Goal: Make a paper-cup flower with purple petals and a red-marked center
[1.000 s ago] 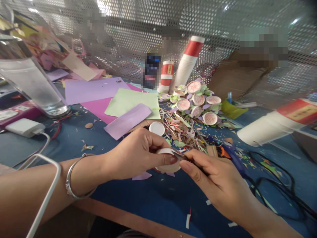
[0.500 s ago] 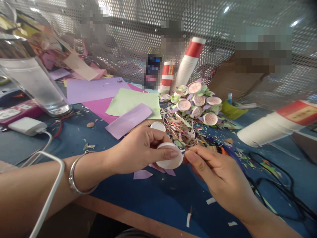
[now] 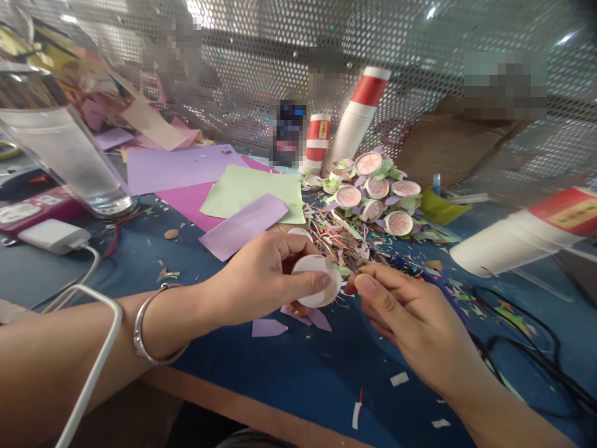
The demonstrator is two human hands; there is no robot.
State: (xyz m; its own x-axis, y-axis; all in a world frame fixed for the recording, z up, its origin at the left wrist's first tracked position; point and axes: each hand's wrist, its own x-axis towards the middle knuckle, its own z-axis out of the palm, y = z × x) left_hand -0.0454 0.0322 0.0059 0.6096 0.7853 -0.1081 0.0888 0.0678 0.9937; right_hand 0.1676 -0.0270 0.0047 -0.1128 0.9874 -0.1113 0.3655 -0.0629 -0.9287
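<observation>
From where I stand, the left grip [image 3: 263, 280] is closed around a small white paper disc [image 3: 321, 264], thumb flat across its face and fingers behind. The disc is held up over the bench [image 3: 321, 379], between the two hands. Just to its right, the right grip [image 3: 410, 317] has thumb and forefinger drawn nearly together, apart from the disc; I can't tell whether anything sits between those fingertips.

Right below the left grip lie a few purple paper pieces [image 3: 269, 328]. A silver bracelet [image 3: 140, 330] circles the wrist behind it. Beyond the disc spreads a heap of paper shreds [image 3: 342, 239], and past that a cluster of round paper caps [image 3: 368, 164] with red patterns. Beyond the left grip I see a purple strip [image 3: 244, 227] partly over a green sheet [image 3: 254, 190]. Farther off to the left stands a glass of water [image 3: 93, 171]. Well to the right of the right grip is a stack of white cups [image 3: 501, 242], and nearer, some black cable [image 3: 517, 348].
</observation>
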